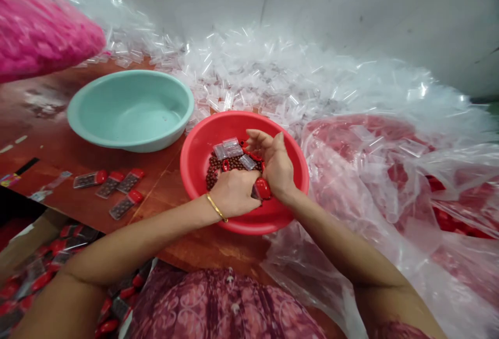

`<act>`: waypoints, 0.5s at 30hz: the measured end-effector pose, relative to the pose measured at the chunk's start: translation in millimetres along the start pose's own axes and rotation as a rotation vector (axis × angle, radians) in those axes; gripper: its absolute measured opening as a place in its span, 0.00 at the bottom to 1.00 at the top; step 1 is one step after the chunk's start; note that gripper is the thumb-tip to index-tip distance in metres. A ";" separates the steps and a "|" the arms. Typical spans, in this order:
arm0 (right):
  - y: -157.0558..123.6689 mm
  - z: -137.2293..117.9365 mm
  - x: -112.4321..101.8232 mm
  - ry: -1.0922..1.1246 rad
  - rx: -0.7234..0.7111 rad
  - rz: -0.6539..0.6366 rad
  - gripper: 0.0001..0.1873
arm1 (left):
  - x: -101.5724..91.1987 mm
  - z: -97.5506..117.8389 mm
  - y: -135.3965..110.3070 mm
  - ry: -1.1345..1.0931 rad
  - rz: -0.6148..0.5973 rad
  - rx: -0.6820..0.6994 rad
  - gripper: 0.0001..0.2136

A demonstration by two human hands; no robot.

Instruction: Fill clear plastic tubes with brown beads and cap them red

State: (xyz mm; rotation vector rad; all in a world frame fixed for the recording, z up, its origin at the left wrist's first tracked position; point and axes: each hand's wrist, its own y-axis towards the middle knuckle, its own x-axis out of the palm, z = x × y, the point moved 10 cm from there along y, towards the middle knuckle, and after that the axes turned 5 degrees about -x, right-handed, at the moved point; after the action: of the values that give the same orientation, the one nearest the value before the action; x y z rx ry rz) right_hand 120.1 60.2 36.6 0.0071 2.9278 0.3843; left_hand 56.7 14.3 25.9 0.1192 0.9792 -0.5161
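Left hand (234,193): is curling shut around a red-capped packet (262,188), with a gold bangle (217,208) sitting on the wrist
Right hand (277,165): is lying half curled just beside it, touching the red cap; whether it is gripping cannot be told
Red bowl (194,165): is sitting mid-frame on the table (163,193), holding both hands, brown beads (212,168) and clear packets (230,147)
Teal bowl (128,110): is standing near it, upper left
Filled packets (111,185): are lying on the table at left
Clear bag heap (273,79): is spreading behind both bowls
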 end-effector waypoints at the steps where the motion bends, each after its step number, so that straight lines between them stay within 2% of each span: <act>1: 7.8 4.4 0.7 -0.003 0.021 -0.030 0.38 | -14.6 -6.7 -5.5 -0.015 0.048 -0.026 0.09; 2: 15.7 8.8 0.8 -0.040 0.031 -0.067 0.38 | -31.2 -17.2 -13.1 -0.030 0.104 -0.060 0.09; 4: 27.5 17.1 4.1 -0.226 0.010 -0.195 0.31 | -65.9 -51.5 -35.4 -0.031 0.224 -0.166 0.10; 7: 22.2 32.9 27.1 -0.687 -0.109 -0.548 0.14 | -101.2 -127.7 -78.0 0.118 0.327 -0.403 0.13; 9: 5.2 47.5 47.0 -0.949 -0.188 -0.801 0.12 | -104.7 -180.9 -101.7 0.262 0.274 -0.577 0.15; 11: -7.4 59.0 61.8 -1.112 -0.232 -0.944 0.14 | -97.2 -216.0 -112.6 0.399 0.162 -0.648 0.15; 13: -10.0 61.6 75.0 -1.202 -0.314 -0.968 0.16 | -90.1 -222.6 -109.1 0.537 0.092 -0.592 0.12; 15: -12.5 57.6 91.2 -1.230 -0.494 -0.981 0.20 | -91.1 -202.8 -97.3 0.620 0.124 -0.485 0.11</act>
State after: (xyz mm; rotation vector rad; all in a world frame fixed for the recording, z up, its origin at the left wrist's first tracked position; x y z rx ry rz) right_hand 41.5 65.5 -38.2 -0.8574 1.3364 0.5934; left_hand -184.2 28.1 -0.8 -0.1041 1.6658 -0.1077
